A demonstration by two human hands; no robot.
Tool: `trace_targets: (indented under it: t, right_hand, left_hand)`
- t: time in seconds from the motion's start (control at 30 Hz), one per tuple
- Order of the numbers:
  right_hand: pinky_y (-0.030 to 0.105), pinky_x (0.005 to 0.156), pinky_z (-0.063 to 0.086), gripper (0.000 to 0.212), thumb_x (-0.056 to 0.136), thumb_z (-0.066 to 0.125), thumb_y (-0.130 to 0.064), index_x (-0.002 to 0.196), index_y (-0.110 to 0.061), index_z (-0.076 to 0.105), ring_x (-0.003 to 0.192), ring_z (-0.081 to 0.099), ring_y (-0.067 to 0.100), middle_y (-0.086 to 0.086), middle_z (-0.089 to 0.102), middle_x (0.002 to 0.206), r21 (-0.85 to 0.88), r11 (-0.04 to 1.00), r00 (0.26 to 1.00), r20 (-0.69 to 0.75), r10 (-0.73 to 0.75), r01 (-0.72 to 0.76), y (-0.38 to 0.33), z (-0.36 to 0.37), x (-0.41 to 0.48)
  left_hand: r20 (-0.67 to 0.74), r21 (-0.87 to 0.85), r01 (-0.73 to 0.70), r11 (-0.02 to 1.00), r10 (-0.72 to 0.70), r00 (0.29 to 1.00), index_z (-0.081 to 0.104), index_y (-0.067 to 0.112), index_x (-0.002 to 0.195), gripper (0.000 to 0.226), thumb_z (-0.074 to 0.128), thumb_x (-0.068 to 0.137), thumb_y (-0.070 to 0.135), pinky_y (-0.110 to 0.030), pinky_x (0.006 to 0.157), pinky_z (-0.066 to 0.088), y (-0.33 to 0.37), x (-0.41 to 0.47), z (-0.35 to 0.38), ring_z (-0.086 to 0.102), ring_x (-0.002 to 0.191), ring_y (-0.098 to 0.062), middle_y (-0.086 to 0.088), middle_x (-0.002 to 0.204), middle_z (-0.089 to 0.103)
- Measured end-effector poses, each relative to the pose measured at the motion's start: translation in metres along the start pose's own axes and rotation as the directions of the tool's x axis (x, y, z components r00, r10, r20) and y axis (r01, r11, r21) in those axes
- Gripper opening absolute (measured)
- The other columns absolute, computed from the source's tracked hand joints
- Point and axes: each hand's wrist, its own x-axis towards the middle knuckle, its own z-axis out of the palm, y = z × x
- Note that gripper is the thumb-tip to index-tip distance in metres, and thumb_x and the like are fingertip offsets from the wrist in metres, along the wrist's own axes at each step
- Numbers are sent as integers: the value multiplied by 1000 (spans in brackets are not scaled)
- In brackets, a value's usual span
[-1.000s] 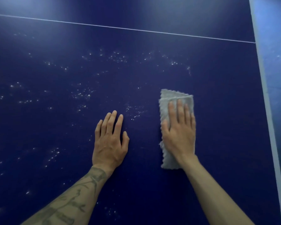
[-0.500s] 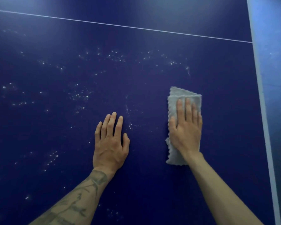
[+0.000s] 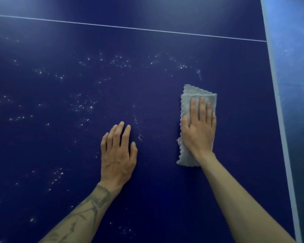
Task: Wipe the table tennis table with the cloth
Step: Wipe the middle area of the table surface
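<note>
Dark blue table tennis table (image 3: 165, 199) fills the view. One folded grey cloth (image 3: 198, 92) with a scalloped edge lies flat on it at three o'clock, under the right hand (image 3: 198, 130). That hand's straight, close-set fingers (image 3: 202, 109) press it down, and cloth shows beyond the fingertips. One left hand (image 3: 118, 155) rests flat on bare table near six o'clock, fingers straight, holding nothing. Many white specks (image 3: 119, 62) scatter from nine to twelve o'clock.

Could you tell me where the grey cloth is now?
In the head view, the folded grey cloth lies flat on the dark blue table tennis table under the right hand, between the left hand and the white edge stripe.
</note>
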Motion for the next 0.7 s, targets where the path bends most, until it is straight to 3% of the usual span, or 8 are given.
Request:
trace_targets:
  t: [0.1, 0.2, 0.3, 0.37, 0.43, 0.53, 0.63, 0.7]
  right_hand:
    - [50, 133, 2, 69, 109, 16, -44, 171, -21, 0, 165, -10, 25, 6, -7, 179, 9, 998, 998, -40, 58, -57, -39, 2, 21]
    - [51, 133, 5, 69, 107, 19, -43, 171, -21, 6, 165, -6, 27, 8, -3, 179, -1, 985, 985, -7, -173, 173, -88, 18, 7]
    - [50, 134, 9, 69, 109, 30, -42, 171, -21, 11, 166, -4, 24, 6, 0, 179, -27, 908, 909, 26, -417, 418, -81, 27, -21]
    - [48, 134, 7, 68, 109, 29, -44, 172, -24, 8, 165, -4, 22, 3, -1, 179, -33, 936, 936, 26, -351, 351, -49, 21, -15]
    - [47, 134, 4, 68, 108, 21, -47, 171, -26, 6, 165, -6, 20, 1, -4, 179, -29, 987, 987, 28, -160, 161, -20, 8, 5]
    - [49, 134, 0, 68, 108, 14, -46, 171, -25, -1, 165, -10, 20, 1, -8, 179, 16, 998, 998, -14, 65, -65, -6, -6, 47]
    - [50, 134, -2, 68, 110, 19, -43, 171, -22, -2, 165, -11, 24, 5, -9, 179, 38, 997, 997, -44, 68, -66, -38, -3, 81]
    - [50, 134, 0, 68, 110, 21, -42, 171, -22, 1, 165, -8, 26, 7, -6, 179, 19, 997, 997, -23, -71, 72, -70, 4, 85]
  left_hand:
    - [-46, -5, 7, 1000, -7, 999, 49, 6, 151, 51, 48, 104, 25, -52, 122, 31, -5, 23, -5, 40, 146, -33, -14, 160, 41]
    - [-91, -3, 40, 999, -40, 995, 48, 4, 150, 49, 47, 105, 22, -53, 121, 32, -4, 54, -6, 42, 145, -35, -16, 160, 42]
    - [-90, -11, 44, 999, -44, 995, 45, 3, 151, 49, 43, 106, 24, -53, 123, 29, 1, 84, -6, 39, 147, -35, -17, 161, 40]
    - [-62, -11, 37, 999, -37, 997, 44, 4, 153, 49, 45, 108, 23, -53, 125, 26, 7, 102, -4, 36, 150, -35, -17, 163, 37]
    - [-15, -5, 33, 999, -33, 999, 42, 5, 156, 51, 45, 109, 24, -52, 127, 22, 12, 113, 1, 31, 154, -34, -16, 166, 34]
    - [8, 54, 16, 998, -17, 1000, 37, 8, 159, 54, 40, 110, 30, -50, 130, 16, 13, 115, 11, 24, 158, -31, -14, 169, 29]
    - [-19, 72, 6, 997, -5, 1000, 36, 10, 159, 55, 35, 109, 34, -50, 131, 15, 9, 115, 17, 23, 158, -30, -13, 168, 29]
    - [-21, 79, 8, 997, -6, 1000, 36, 10, 158, 56, 36, 107, 34, -50, 130, 16, 9, 116, 16, 23, 158, -30, -13, 168, 29]
